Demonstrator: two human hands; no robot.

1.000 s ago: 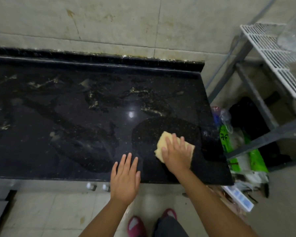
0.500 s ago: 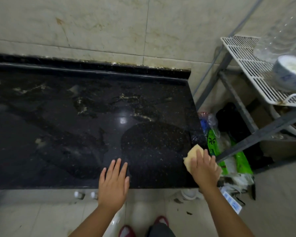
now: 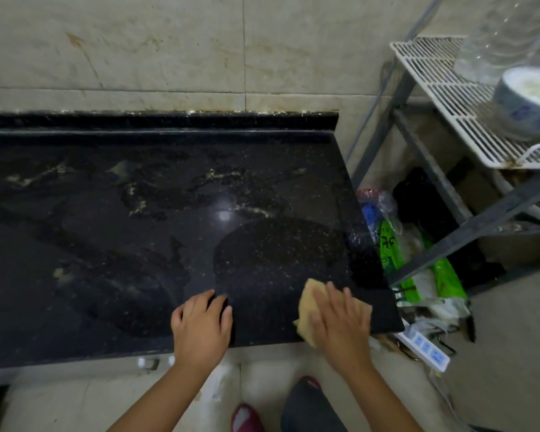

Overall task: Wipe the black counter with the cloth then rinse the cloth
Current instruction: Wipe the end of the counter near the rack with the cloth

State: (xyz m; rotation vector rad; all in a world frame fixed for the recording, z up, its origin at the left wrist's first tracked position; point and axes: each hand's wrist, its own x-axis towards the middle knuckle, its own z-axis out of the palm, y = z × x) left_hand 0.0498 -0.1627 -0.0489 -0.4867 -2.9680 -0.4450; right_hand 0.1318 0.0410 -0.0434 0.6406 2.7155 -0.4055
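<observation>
Along the bench (image 3: 138, 244) left and middle, pale smears not yet wiped; rinsing also left. Left hand (image 3: 200, 328) resting near the front edge, fingers loosely curled, holding nothing. Right hand (image 3: 340, 325) pressing flat on the cloth (image 3: 309, 304) at the front-right corner, bench edges close, open room leftward.

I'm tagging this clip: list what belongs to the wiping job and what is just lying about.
Job:
black counter
cloth, pressed flat under the right hand
left hand, resting at the counter edge

Lying about:
wire rack
bowl
green bags
power strip
</observation>
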